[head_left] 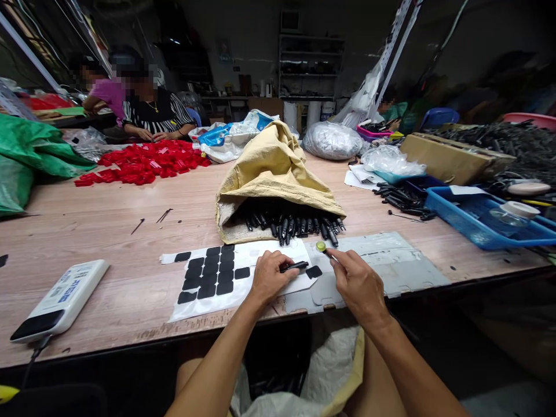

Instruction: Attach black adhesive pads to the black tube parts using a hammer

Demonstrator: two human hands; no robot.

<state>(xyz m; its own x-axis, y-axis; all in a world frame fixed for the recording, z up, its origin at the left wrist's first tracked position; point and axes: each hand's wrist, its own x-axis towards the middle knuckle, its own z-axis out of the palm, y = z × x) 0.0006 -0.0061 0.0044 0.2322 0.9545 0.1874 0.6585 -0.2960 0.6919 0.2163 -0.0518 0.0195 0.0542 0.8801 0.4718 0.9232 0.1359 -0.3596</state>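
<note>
My left hand point(270, 277) is closed around a black pen-shaped part point(297, 266) and rests over a white sheet point(247, 292). Rows of black rounded-square stickers point(211, 272) lie on that sheet to its left. A single black square point(313, 271) sits between my hands, close to the part's tip. In my right hand point(359, 285), fingertips pinch a thin dark stick with a round yellow-green end point(321, 247), held above a grey board point(391, 266). Straight ahead, a tan sack point(264, 168) lies with its mouth towards me, full of similar black parts point(299, 226).
At the left lies a white power bank point(61, 298) with a cable. A person point(156, 119) sits behind a red heap point(147, 159). On the right stand a blue tray point(460, 223) and a cardboard box point(452, 159). An open white sack point(334, 359) is at my lap.
</note>
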